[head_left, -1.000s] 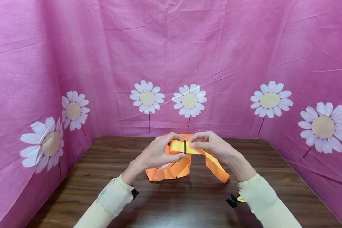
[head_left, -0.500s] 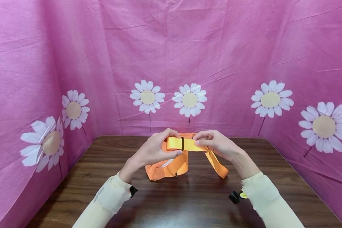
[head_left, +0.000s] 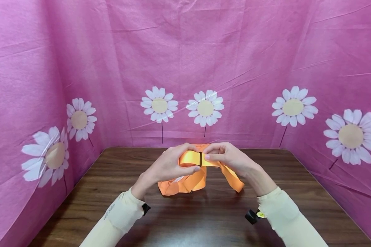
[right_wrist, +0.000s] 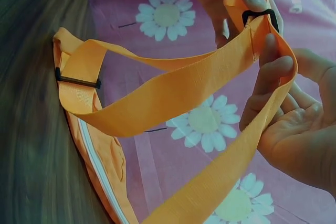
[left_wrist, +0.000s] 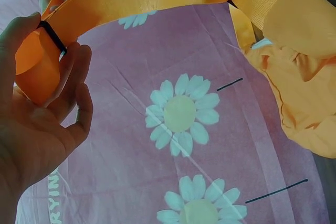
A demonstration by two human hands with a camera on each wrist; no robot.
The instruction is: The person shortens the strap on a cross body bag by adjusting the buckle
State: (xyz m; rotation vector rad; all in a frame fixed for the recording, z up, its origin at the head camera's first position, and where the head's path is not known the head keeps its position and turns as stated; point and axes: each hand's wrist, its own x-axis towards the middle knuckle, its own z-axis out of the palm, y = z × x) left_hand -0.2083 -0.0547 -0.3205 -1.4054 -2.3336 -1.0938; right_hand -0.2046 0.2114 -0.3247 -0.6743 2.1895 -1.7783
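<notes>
An orange strap (head_left: 189,158) runs through a black slider buckle (head_left: 200,159), held above the table in front of me. With thumb and fingertips my left hand (head_left: 167,165) pinches the slider's edges; a loop of strap curves inside its palm (left_wrist: 38,69). Just right of the slider, my right hand (head_left: 233,157) pinches the strap between thumb and fingers. A loose length of strap (head_left: 233,178) hangs below it. Under the hands, an orange fabric bag (head_left: 173,188) with a white zipper (right_wrist: 100,174) rests on the table. A second black slider (right_wrist: 77,80) sits on the strap near the bag.
The dark wood-grain table (head_left: 117,171) reaches back to a pink cloth backdrop (head_left: 228,55) printed with white daisies. This cloth also stands along the left and right sides.
My right hand moved slightly right along with the strap, then came back left close to the slider. The loop left of the slider looks a little longer, and the hanging length shorter.
</notes>
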